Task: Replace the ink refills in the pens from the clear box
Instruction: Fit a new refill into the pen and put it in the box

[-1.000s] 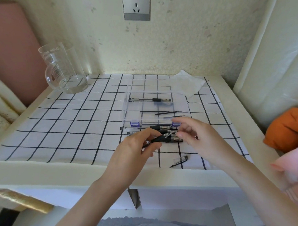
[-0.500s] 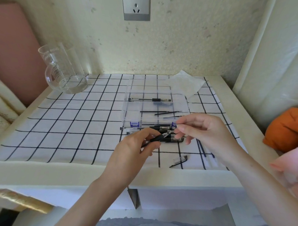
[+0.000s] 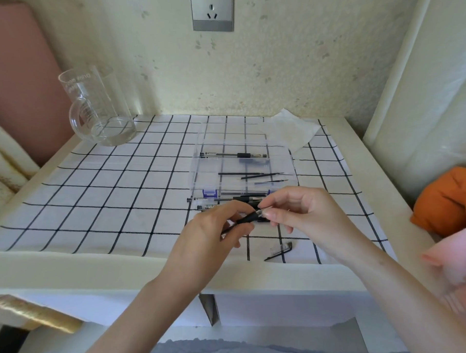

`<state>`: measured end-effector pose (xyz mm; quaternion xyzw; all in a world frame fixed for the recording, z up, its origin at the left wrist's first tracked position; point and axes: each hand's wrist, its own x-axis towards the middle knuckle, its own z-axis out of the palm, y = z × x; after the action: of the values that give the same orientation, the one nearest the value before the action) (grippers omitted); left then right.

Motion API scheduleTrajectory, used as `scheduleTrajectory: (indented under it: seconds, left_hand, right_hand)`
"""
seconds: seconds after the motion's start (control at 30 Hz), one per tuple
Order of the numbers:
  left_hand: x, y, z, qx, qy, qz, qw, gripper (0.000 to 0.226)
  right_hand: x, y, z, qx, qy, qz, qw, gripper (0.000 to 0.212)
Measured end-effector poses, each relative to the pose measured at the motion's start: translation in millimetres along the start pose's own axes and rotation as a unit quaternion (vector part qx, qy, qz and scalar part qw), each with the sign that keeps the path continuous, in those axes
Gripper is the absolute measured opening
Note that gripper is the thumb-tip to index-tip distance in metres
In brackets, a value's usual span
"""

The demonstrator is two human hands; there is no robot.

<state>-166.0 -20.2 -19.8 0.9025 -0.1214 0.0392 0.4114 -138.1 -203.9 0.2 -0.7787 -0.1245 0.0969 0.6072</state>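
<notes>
Table (image 3: 70,266), white, fills the lower half of the frame under a checked cloth (image 3: 94,198). Glass jug (image 3: 98,107), upper left, upright on the cloth. Clear box (image 3: 208,177), centre, holds a single pen (image 3: 233,155) at its far side and loose refills (image 3: 253,174) nearer. Left hand (image 3: 202,241), centre, fingers curled round a black pen barrel (image 3: 248,217) held just in front of the box. Right hand (image 3: 303,213), thumb and forefinger pinching that barrel's tip end. Spare pens (image 3: 219,201) lie between the box and the hands. Pen cap (image 3: 279,250), below the right hand, on the cloth.
</notes>
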Motion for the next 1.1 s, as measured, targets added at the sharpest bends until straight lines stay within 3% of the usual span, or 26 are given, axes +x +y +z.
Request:
scheduleTrajectory:
  seconds: [0.3,0.4,0.53,0.8,1.1]
  left_hand:
    - [0.5,4.5,-2.3,-0.03,0.0,0.012,0.999,0.019]
    - [0.8,2.8,-3.4,-0.024,0.022,0.017,0.999,0.009]
    - [1.9,-0.3,-4.8,-0.018,0.057,0.03,0.998,0.02]
    - [2.1,0.4,-4.3,-0.006,0.043,0.039,0.998,0.009]
    - [-0.1,5.0,-6.9,0.001,0.045,-0.013,0.999,0.038]
  right_hand:
    - [-1.3,-2.0,1.4,0.004,0.026,0.005,1.0,0.007]
    - [-2.6,-2.3,3.8,-0.006,0.03,0.012,0.999,0.005]
    - [-3.7,-5.2,8.8,-0.004,0.032,0.008,0.999,0.005]
    - [-5.8,-5.3,11.2,-0.016,0.042,0.002,0.999,0.005]
    - [-6.5,-5.9,14.5,0.015,0.064,-0.002,0.998,0.008]
